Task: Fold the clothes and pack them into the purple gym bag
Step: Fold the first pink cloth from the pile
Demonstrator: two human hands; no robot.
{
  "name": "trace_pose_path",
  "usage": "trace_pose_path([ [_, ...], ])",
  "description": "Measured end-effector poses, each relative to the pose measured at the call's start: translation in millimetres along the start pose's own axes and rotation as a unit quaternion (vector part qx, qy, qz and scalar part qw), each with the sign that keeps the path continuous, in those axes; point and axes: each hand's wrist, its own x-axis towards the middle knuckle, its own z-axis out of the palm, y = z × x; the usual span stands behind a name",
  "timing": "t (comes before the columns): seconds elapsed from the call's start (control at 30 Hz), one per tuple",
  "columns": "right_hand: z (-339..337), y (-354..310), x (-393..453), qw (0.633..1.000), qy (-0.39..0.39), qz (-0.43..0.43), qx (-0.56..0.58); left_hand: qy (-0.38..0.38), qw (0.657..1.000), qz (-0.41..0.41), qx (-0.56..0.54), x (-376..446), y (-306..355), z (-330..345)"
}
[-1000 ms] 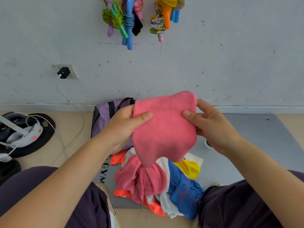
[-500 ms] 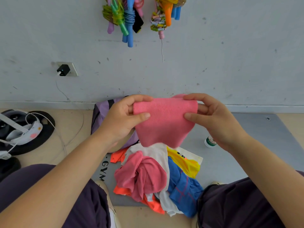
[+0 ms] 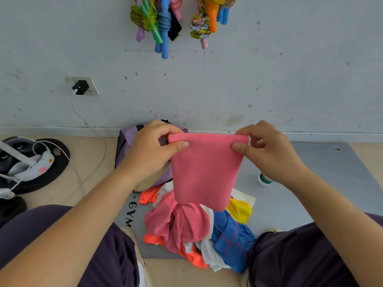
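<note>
A folded pink cloth (image 3: 205, 172) hangs in the air in front of me, held by its top corners. My left hand (image 3: 151, 154) pinches the left corner and my right hand (image 3: 267, 152) pinches the right one. Below it lies a loose pile of clothes (image 3: 199, 228) in pink, orange, white, blue and yellow on a grey mat (image 3: 290, 195). The purple gym bag (image 3: 126, 139) stands against the wall behind my left hand, mostly hidden by it.
A small white bottle with a green label (image 3: 264, 179) stands on the mat to the right. A white headset with cables (image 3: 27, 162) lies on a dark round base at the left. Jump ropes (image 3: 157, 19) hang on the wall. My knees frame the pile.
The pink cloth has been folded over and now hangs flat and longer from a straight top edge. Both hands have shifted to pinch its upper corners.
</note>
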Motion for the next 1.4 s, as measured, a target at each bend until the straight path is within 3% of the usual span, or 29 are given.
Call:
trace_pose_path([
  [0.13,-5,-4,-2,0.974,-0.079,0.055,0.203,-0.083,0.986,-0.066,-0.132,1,-2,1],
  [0.23,-1,-5,-5,0.962,-0.076,0.067,0.255,-0.057,0.966,-0.11,-0.229,-1,-1,10],
  [0.3,1,-6,-5,0.961,-0.052,0.081,0.258,-0.078,0.92,-0.169,-0.345,-1,1,14],
  [0.37,1,-6,-5,0.96,-0.027,0.095,0.261,-0.147,0.869,-0.22,-0.418,-5,3,17],
  [0.43,0,-8,-4,0.947,-0.003,0.114,0.299,-0.219,0.856,-0.234,-0.406,-9,-1,22],
  [0.53,-3,-7,-3,0.919,-0.028,0.133,0.371,-0.205,0.872,-0.242,-0.373,-9,-6,28],
  [0.7,-4,0,-4,0.911,-0.195,0.139,0.336,-0.103,0.879,-0.239,-0.399,0,-11,22],
  [0.87,-2,3,-3,0.934,-0.14,0.092,0.316,-0.026,0.955,-0.209,-0.211,2,-10,18],
  [0.93,-1,4,-1,0.938,-0.121,0.093,0.31,0.003,0.952,-0.195,-0.234,3,-13,17],
  [1.0,0,3,0,0.936,-0.11,0.11,0.316,-0.028,0.952,-0.154,-0.263,2,-15,16],
  [1.07,1,4,0,0.939,-0.111,0.119,0.304,-0.069,0.971,-0.113,-0.2,-1,-18,18],
  [1.2,1,3,1,0.964,-0.121,0.109,0.207,-0.038,0.997,-0.059,-0.023,-1,-19,18],
  [1.33,-4,5,4,0.986,-0.124,0.069,0.088,-0.055,0.998,-0.019,0.009,2,-17,9],
  [1.4,-7,6,4,0.985,-0.132,0.069,0.091,-0.067,0.997,-0.033,0.006,6,-15,1],
])
